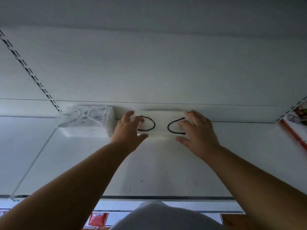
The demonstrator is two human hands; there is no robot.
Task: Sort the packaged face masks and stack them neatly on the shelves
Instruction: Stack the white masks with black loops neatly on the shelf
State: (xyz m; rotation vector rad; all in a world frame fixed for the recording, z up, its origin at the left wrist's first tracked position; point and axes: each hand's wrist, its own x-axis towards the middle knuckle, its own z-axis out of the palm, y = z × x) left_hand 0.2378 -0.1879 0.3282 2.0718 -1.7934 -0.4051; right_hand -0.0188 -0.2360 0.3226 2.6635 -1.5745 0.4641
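A white shelf (166, 163) fills most of the view, smooth and matte, with a few faint dark scuffs near its front edge. Behind it rises a plain white back panel (149, 67), flat and bare, crossed at the left by a slotted metal upright (29, 72) with a row of dark slots. A thin seam divides the shelf surface on the left. At the far right edge sit blurred colourful packages (299, 115) and a red strip (294, 136).

At the back of the shelf, against the panel, lies a stack of masks (161, 127) in clear glossy wrap, white with black ear loops curving on top. Just to its left, touching it, is a second stack (88, 122) with pale loops and faint blue print.

The left hand (127, 130) and right hand (197, 130) each grasp one end of the black-looped stack, fingers curled over the top and thumbs at the near edge. Both forearms are bare.

Below the shelf edge a red tag (98, 219) shows.
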